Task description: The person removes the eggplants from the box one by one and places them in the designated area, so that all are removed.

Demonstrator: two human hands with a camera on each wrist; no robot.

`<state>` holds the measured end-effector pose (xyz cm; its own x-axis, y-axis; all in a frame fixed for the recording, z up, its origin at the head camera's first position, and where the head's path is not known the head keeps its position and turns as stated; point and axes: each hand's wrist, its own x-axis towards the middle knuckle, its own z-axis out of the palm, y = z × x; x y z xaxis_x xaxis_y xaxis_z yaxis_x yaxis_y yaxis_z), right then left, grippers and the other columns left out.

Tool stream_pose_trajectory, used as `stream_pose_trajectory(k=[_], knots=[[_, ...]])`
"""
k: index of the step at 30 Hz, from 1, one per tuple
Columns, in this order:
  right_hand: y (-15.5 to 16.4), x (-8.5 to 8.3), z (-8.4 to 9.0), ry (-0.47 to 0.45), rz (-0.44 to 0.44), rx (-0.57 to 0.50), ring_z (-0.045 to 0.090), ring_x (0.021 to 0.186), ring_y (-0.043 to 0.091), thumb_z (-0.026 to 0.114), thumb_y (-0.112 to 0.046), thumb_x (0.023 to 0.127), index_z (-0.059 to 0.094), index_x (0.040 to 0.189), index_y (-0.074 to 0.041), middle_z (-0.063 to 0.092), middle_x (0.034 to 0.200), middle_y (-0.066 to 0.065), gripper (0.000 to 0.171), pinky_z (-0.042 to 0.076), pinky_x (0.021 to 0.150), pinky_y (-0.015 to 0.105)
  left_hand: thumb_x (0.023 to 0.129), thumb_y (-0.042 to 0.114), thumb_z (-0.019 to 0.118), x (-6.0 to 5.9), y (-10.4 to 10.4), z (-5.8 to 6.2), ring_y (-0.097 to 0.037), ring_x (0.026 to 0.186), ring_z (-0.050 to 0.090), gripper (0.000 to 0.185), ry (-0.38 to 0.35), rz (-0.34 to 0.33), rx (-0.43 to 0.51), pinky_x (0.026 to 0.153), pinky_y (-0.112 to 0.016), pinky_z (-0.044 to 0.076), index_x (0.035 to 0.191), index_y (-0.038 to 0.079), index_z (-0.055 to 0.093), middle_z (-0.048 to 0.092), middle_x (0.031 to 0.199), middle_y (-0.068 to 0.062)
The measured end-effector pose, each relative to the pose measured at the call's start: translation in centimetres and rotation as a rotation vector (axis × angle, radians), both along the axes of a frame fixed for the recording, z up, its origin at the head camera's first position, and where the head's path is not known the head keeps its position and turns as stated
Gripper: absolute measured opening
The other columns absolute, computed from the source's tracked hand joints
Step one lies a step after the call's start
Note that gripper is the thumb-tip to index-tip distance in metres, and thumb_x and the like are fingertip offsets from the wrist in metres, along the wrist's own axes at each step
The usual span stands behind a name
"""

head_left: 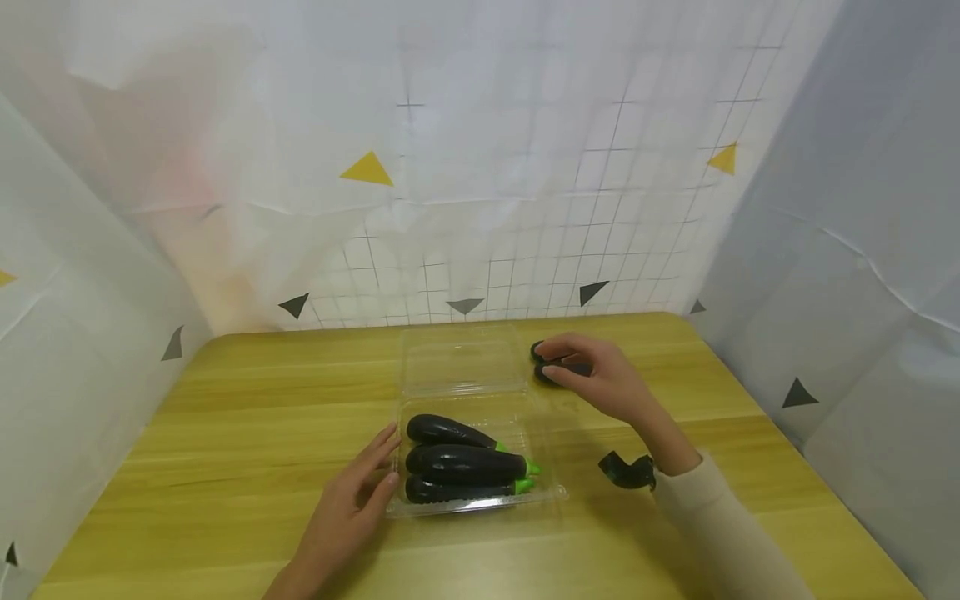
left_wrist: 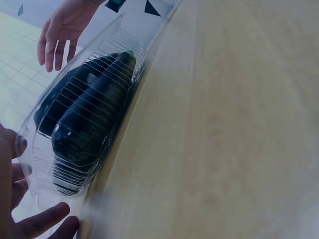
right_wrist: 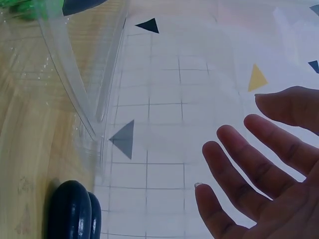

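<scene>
An open clear plastic clamshell lies on the wooden table, its lid folded back. Three dark eggplants with green stems lie side by side in its tray. My left hand rests with straight fingers against the tray's left edge; the left wrist view shows those fingers beside the ribbed tray wall and the eggplants inside. My right hand hovers, fingers spread, over two loose eggplants right of the lid. In the right wrist view the hand is apart from them.
White sheeting with a grid and yellow and dark triangles walls the table at the back and both sides. A black wrist strap sits on my right forearm. Bare wood stretches left of the clamshell and along the front edge.
</scene>
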<state>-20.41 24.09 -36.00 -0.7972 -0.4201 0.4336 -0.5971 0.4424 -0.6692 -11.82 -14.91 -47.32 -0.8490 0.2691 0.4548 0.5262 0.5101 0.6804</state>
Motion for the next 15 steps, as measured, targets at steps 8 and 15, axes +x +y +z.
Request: stream_pose_trajectory(k=[8,15], knots=[[-1.2,0.7,0.0,0.019,0.032,0.009,0.067,0.112,0.02,0.074,-0.01,0.099,0.071,0.127,-0.01,0.07,0.126,0.005,0.029,0.056,0.093,0.052,0.103,0.014,0.067,0.0,-0.1,0.0,-0.019,0.122,0.064,0.049,-0.01,0.003,0.0,0.105,-0.057,0.046,0.15,0.011,0.056,0.044,0.161,0.002],[-2.2,1.4,-0.3,0.03,0.077,0.001,0.066,0.113,0.021,0.074,-0.008,0.098,0.071,0.128,-0.011,0.07,0.123,-0.001,0.031,0.056,0.093,0.054,0.103,0.014,0.067,-0.1,-0.2,-0.1,-0.018,0.121,0.064,0.049,-0.002,-0.009,0.009,0.104,-0.056,0.047,0.15,0.01,0.056,0.044,0.161,0.001]])
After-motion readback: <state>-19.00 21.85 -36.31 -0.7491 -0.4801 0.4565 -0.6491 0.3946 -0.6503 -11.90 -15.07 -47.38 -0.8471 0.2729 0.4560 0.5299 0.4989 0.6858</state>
